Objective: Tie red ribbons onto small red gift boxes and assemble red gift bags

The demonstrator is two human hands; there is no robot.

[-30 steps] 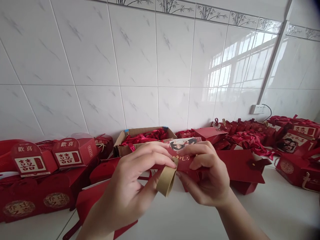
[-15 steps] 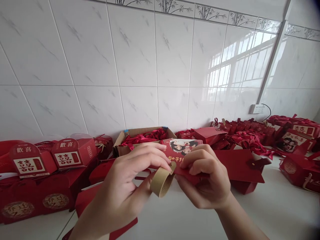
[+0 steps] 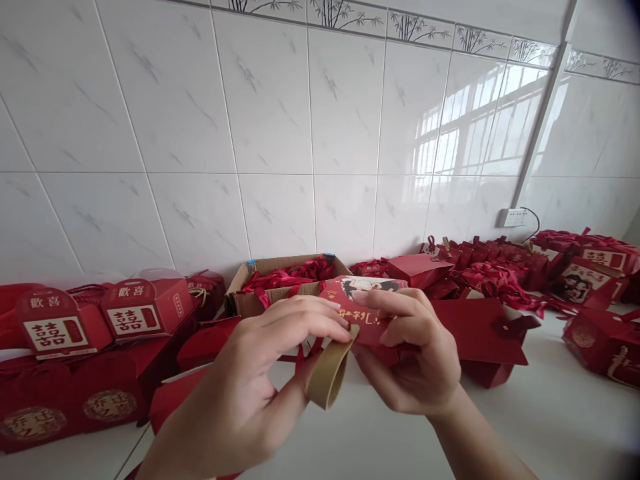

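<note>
My left hand [image 3: 250, 380] pinches a gold strap [image 3: 325, 387], bent into a loop, between thumb and fingers. The strap's upper end meets the edge of a red gift box [image 3: 360, 312] with a cartoon couple and gold characters printed on it. Closed around the box's near right side is my right hand [image 3: 425, 353], its thumb beneath and its fingers on the printed face. How the strap joins the box is hidden by my fingertips. A thin dark red ribbon hangs behind my left hand.
Red boxes with white character panels [image 3: 57, 333] stand at left on larger red boxes. A cardboard box [image 3: 239, 280] of red ribbons sits against the tiled wall. To the right are a red box [image 3: 480, 333] and many more boxes on the white table [image 3: 380, 440].
The strap loop has become narrower and tilts more upright. The printed face of the box shows more, and my right fingers have shifted onto it.
</note>
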